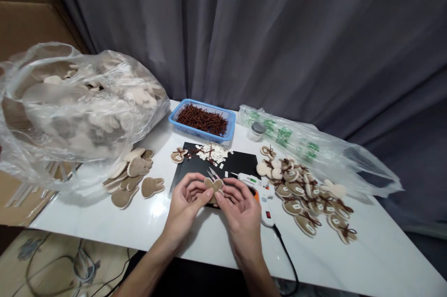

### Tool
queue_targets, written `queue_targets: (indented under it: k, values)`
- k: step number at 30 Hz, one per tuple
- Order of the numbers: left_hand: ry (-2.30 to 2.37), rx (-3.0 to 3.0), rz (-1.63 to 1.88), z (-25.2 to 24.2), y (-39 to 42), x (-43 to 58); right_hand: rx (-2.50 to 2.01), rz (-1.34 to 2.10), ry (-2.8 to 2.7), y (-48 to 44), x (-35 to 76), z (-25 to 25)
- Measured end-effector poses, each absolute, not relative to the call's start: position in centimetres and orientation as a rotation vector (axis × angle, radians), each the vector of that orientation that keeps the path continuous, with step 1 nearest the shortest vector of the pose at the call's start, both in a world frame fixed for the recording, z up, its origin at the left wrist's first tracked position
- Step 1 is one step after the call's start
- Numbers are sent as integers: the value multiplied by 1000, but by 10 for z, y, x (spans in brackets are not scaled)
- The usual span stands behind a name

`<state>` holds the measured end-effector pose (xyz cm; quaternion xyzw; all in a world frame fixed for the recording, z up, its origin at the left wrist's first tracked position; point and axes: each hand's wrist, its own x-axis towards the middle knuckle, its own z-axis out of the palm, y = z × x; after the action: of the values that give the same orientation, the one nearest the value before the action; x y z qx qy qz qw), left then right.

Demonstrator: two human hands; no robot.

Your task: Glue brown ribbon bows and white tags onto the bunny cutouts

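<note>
Between both hands is a small brown fabric bunny shape (pixel 213 185), its ears pointing away from me. My left hand (pixel 192 194) grips its left side with thumb and fingers. On the other side, my right hand (pixel 239 201) has its thumb pressed on the front of the piece. Part of the bunny is hidden behind my thumbs. Just beyond it, the tips of a pair of scissors (pixel 213 174) show over a black board (pixel 240 163). A white glue gun (pixel 256 183) lies beside my right hand, partly covered by it.
A blue basket (pixel 172 121) holds dark brown ribbon bows. White labels (pixel 212 151) lie on the board. Plain bunnies (pixel 152 187) are at left below a large plastic bag (pixel 104 101); finished-looking ones with bows (pixel 293 206) pile up at right. A jar (pixel 256 131) and clear bag (pixel 335 162) stand behind.
</note>
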<state>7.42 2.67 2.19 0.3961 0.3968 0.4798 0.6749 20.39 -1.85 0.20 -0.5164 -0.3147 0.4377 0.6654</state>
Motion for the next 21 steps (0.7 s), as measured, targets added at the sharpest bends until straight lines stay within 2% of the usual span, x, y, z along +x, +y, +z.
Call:
queue_targets:
  k: [7, 21]
  values:
    - [906, 1050, 1045, 27, 30, 70, -1130, 988, -658, -18, 204, 3]
    - [958, 1182, 1094, 26, 33, 64, -956, 1314, -289, -12, 196, 8]
